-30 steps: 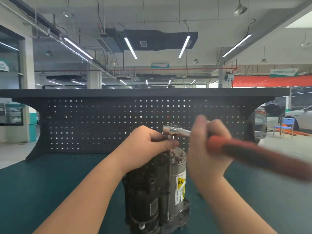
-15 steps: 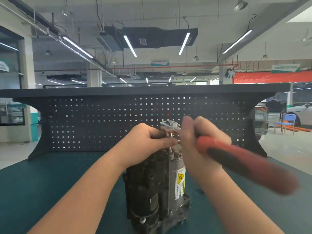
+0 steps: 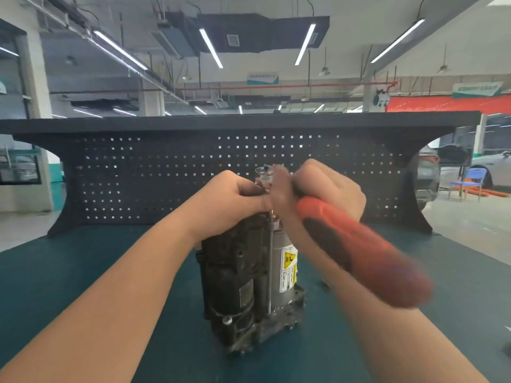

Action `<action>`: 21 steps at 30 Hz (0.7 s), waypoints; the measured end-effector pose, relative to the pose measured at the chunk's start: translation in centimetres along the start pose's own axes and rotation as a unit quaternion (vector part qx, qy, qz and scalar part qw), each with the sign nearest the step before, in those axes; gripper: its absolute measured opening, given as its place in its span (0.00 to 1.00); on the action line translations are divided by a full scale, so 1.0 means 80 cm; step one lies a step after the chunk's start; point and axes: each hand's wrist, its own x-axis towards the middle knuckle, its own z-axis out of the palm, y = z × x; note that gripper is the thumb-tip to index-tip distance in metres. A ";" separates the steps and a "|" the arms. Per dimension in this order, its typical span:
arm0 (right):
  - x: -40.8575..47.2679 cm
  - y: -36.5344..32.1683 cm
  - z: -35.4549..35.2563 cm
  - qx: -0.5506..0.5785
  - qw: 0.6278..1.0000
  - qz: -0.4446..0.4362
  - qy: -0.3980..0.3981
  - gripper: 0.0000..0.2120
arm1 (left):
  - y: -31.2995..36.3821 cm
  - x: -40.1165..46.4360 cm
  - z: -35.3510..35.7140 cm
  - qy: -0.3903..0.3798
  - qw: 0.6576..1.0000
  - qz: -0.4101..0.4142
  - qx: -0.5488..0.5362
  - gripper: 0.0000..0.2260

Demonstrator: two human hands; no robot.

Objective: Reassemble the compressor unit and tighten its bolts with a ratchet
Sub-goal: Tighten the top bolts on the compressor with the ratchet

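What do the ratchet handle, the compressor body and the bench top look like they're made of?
Ratchet handle: red and black, matte, probably rubber or plastic grip; blurred. Compressor: dark, rough, grimy housing, likely cast metal, with a smoother grey cylinder carrying a yellow warning label. Bench top: dark teal, matte, looks like a rubber or vinyl mat.

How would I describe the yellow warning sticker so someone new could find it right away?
Start at the teal bench top before the black pegboard, where the compressor unit stands upright. On its silver cylinder, right of the long bolt, is the warning sticker, the only yellow patch on the grimy metal.
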 end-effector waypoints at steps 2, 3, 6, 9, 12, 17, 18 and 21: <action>-0.004 0.009 0.003 0.087 0.979 0.147 0.112 0.17 | -0.002 0.001 -0.002 -0.005 1.000 -0.024 -0.016 0.07; 0.001 0.015 0.001 0.188 0.928 0.273 0.169 0.16 | -0.005 0.002 -0.003 0.000 0.999 -0.034 -0.017 0.07; 0.003 0.036 0.004 0.369 0.738 0.522 0.216 0.13 | -0.005 0.002 -0.002 0.007 0.999 -0.041 -0.007 0.09; 0.001 0.028 0.005 0.297 0.824 0.433 0.215 0.17 | -0.005 0.004 -0.001 0.002 0.999 -0.031 -0.015 0.14; 0.005 0.006 -0.005 0.029 0.990 0.112 0.078 0.12 | -0.005 0.005 0.001 0.010 1.000 -0.016 -0.017 0.17; -0.001 0.006 0.005 0.015 0.978 0.151 0.141 0.20 | -0.002 0.004 0.004 0.013 1.000 -0.011 -0.013 0.14; 0.003 0.010 0.005 0.145 0.928 0.280 0.199 0.19 | -0.003 0.005 0.002 0.013 1.000 -0.019 -0.009 0.12; 0.003 0.041 0.002 0.393 0.688 0.558 0.248 0.14 | -0.003 0.007 0.003 0.010 0.999 -0.030 -0.012 0.16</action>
